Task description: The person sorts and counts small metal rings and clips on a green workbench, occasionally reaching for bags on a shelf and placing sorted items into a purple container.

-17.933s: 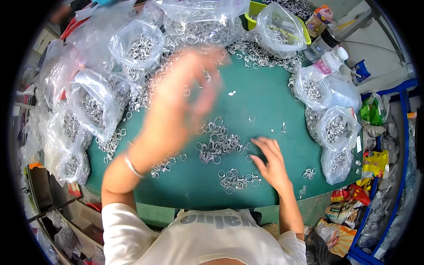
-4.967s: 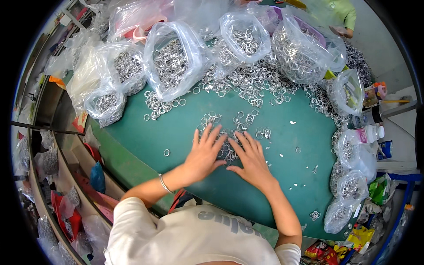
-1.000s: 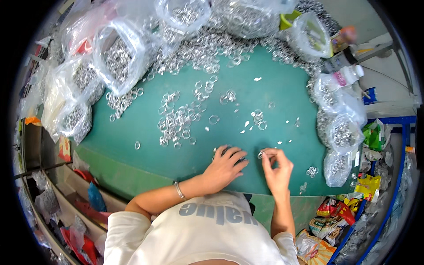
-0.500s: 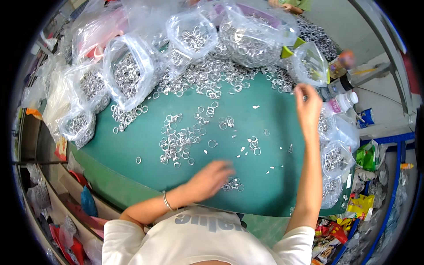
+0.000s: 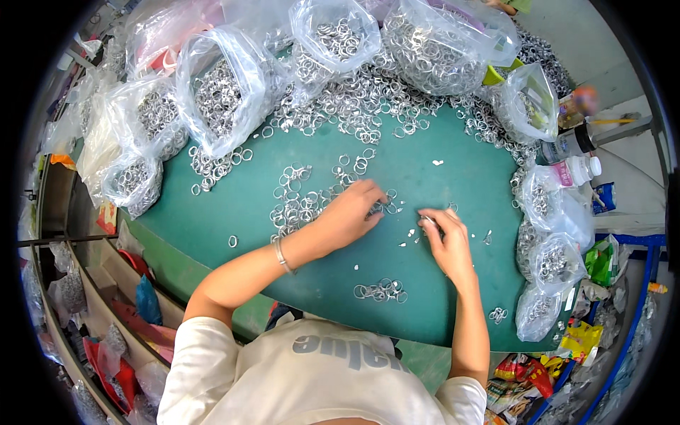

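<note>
Many small silvery metal rings lie on the green tabletop (image 5: 319, 280). Above the middle of it, my left hand (image 5: 350, 216) has its fingers curled around a few metal rings (image 5: 391, 201), slightly blurred. My right hand (image 5: 449, 244) is pinched, with small silvery rings (image 5: 427, 219) at the fingertips. A loose ring pile (image 5: 297, 202) spreads beside my left forearm. Nearer my body lies a small ring cluster (image 5: 382, 290). White scraps (image 5: 411, 232) are scattered between the hands.
Clear plastic bags of rings, among them a tall bag (image 5: 223, 92) and a wide bag (image 5: 435, 53), line the far edge around a large ring heap (image 5: 354, 106). A white-capped bottle (image 5: 577, 170) and smaller bags (image 5: 552, 262) stand right. A shelf (image 5: 106, 276) is at left.
My right hand has come from the right-hand ring heap to the rings mid-table. My left hand has moved farther from my body, to another small group of rings. The view has shifted slightly.
</note>
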The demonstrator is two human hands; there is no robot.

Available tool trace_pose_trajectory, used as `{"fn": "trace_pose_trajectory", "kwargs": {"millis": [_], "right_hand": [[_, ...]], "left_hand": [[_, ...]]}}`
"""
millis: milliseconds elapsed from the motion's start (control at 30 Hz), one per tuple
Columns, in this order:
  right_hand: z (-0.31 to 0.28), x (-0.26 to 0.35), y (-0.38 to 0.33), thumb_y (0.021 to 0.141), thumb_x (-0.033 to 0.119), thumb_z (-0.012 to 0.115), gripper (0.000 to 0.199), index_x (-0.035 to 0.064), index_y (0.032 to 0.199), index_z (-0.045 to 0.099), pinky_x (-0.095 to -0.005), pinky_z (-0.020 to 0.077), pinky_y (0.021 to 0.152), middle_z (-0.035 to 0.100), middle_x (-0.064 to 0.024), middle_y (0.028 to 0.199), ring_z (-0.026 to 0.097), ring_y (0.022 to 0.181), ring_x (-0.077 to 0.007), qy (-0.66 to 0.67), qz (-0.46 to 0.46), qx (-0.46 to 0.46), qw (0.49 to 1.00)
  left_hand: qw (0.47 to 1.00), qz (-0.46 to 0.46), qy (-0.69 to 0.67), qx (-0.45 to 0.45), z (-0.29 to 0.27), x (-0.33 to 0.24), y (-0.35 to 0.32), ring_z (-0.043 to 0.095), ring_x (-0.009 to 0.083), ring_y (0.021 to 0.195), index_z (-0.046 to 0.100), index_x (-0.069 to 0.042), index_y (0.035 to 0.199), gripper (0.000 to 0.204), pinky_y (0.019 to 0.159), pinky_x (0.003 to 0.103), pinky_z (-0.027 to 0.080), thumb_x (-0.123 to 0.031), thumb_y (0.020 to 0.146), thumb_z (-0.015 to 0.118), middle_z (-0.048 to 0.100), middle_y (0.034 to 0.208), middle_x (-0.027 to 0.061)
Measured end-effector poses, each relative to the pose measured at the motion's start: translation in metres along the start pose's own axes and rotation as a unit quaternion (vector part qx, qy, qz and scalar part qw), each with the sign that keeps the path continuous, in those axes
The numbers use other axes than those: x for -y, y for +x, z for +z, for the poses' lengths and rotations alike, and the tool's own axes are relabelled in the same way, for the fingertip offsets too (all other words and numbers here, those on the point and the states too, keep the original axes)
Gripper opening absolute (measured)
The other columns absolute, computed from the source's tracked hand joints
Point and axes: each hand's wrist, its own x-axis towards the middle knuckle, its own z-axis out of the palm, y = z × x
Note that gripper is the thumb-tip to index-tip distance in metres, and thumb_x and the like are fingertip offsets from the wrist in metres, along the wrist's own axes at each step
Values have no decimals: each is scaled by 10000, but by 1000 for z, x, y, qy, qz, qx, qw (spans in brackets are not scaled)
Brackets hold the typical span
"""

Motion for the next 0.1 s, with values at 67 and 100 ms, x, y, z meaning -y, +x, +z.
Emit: {"fn": "trace_pose_trajectory", "kwargs": {"millis": [67,100], "right_hand": [[-4,-7,-5,837,95,631,164,22,983,650,-381,414,786,638,-135,884,563,775,-223,-112,-13,-38,993],[-4,-9,-8,840,110,636,173,33,994,653,-388,400,828,652,-141,925,564,793,-206,-166,-20,-56,984]], "left_hand": [[978,-116,-170,23,-8,-8,-6,532,223,1056,597,-68,1099,289,887,362,434,-72,815,656,557,1144,95],[942,-206,-260,44,-14,-10,-5,514,202,1157,595,-82,1140,304,945,357,425,-86,841,649,548,1249,85]]}}
